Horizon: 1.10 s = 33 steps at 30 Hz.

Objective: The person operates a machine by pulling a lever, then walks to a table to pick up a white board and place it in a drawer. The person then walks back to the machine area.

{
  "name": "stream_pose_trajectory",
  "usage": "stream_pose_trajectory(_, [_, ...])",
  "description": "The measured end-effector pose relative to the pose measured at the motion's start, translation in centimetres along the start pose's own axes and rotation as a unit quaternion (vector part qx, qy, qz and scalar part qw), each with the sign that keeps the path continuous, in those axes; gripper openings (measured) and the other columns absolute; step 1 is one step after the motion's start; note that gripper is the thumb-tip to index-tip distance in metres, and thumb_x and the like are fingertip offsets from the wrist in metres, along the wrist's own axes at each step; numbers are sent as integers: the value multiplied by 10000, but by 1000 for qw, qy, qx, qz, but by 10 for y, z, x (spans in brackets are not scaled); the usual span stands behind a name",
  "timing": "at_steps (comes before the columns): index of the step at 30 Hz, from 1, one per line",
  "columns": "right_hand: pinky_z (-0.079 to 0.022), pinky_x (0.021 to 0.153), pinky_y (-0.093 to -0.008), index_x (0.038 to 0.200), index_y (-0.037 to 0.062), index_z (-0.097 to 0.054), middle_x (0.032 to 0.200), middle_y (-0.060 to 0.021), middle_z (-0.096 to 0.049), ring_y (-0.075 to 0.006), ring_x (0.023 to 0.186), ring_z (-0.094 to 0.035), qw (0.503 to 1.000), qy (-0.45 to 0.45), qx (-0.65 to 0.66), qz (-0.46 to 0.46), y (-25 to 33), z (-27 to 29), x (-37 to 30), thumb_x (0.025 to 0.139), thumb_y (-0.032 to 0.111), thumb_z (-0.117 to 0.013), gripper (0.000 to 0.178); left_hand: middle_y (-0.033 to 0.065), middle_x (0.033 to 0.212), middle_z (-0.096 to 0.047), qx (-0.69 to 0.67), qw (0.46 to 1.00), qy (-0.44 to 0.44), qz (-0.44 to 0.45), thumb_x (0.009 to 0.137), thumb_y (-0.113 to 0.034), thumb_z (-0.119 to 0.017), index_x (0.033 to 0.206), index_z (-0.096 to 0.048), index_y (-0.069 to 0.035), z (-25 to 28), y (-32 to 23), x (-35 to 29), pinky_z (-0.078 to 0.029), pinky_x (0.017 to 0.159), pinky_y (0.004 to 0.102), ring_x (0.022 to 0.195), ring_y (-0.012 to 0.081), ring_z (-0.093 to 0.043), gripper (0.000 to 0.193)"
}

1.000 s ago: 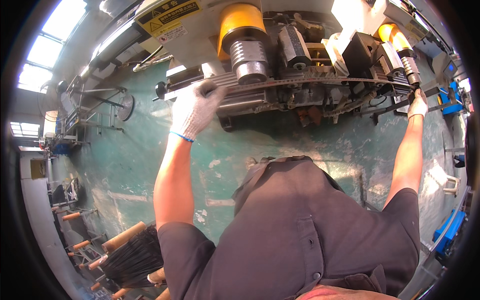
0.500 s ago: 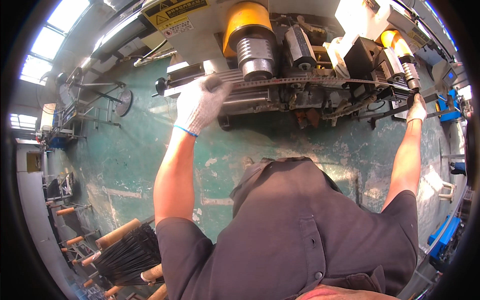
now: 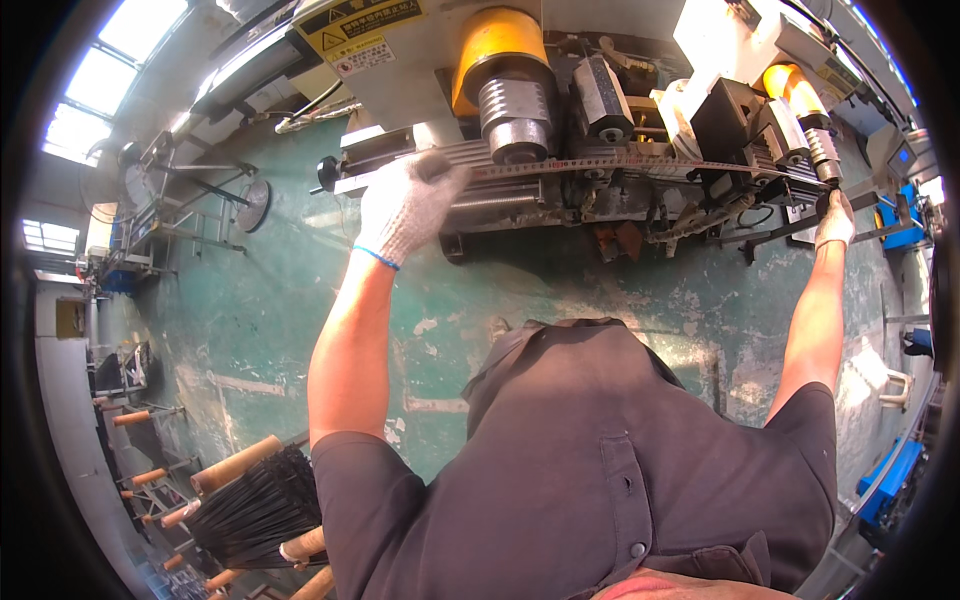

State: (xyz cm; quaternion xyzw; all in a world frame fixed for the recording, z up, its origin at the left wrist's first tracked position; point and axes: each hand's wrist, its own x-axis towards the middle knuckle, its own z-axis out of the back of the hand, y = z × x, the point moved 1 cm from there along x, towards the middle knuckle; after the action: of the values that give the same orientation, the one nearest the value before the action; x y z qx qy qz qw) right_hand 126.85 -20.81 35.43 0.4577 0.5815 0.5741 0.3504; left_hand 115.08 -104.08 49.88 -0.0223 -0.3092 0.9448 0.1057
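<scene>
A metal tape measure (image 3: 640, 163) is stretched along the front of a machine, between my two hands. My left hand (image 3: 408, 205), in a white knit glove with a blue cuff edge, is closed on its left end by the rails. Far to the right, my right hand (image 3: 834, 220), also gloved, grips the tape's other end, where a dark body shows at the fingers. The blade passes in front of a ridged metal spindle (image 3: 515, 118) with a yellow housing (image 3: 500, 45). A smaller ridged spindle (image 3: 822, 147) stands just above my right hand.
Below the tape run the machine's metal rails and a round bar (image 3: 500, 195). A black knob (image 3: 326, 173) sticks out at their left end. At lower left stands a rack with cardboard tubes (image 3: 236, 465) and black strands (image 3: 255, 510). The floor (image 3: 270, 310) is worn green.
The view has shifted slightly. Both hands stay at the ends of the stretched tape, with no clear movement along the machine.
</scene>
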Motion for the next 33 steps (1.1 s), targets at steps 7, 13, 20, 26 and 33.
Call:
stream_pose_trajectory(7, [-529, 931, -323, 1347, 16, -714, 1125, -48, -760, -155, 1006, -692, 1000, -2, -5, 10, 6, 10, 6, 1070, 196, -742, 331, 180, 1109, -803, 23, 1000, 4, -18, 961, -480, -747, 1122, -827, -63, 2, -6, 5, -575, 959, 422, 1064, 364, -758, 454])
stream_pose_trajectory(13, [-577, 790, -310, 1297, 25, -734, 1013, -37, -757, -150, 861, -709, 999, 35, -27, 1, -4, -1, 2, 1080, 211, -727, 285, 189, 1059, -804, 34, 999, -4, -23, 958, -480, -740, 1097, -834, -64, 1, -1, 9, -581, 940, 437, 1034, 375, -761, 448])
stream_pose_trajectory(20, [-444, 1068, -421, 1456, 75, -625, 1356, -83, -643, -242, 1217, -607, 995, 81, 33, -43, 8, 64, 84, 1101, 354, -626, 451, 165, 1075, -817, 10, 999, 45, -20, 967, -486, -725, 1128, -819, -65, 4, -9, -5, -604, 919, 417, 1021, 307, -789, 461])
stream_pose_trajectory(26, [-579, 1060, -338, 1470, 36, -631, 1275, -127, -723, -233, 1120, -707, 951, 232, 180, -94, -33, 53, -10, 1090, 176, -683, 408, 196, 1067, -786, -41, 996, 82, -4, 916, -562, -776, 1089, -813, -103, -21, 5, -63, -591, 946, 485, 1065, 393, -746, 492])
stream_pose_trajectory(33, [-551, 828, -308, 1146, 68, -717, 1024, -52, -719, -163, 915, -675, 800, 600, -7, -25, 92, -178, -498, 937, 26, -774, 220, 200, 1088, -785, -182, 974, 118, 61, 950, -618, -735, 1144, -779, -69, -80, 19, -105, -583, 948, 469, 1059, 395, -749, 584])
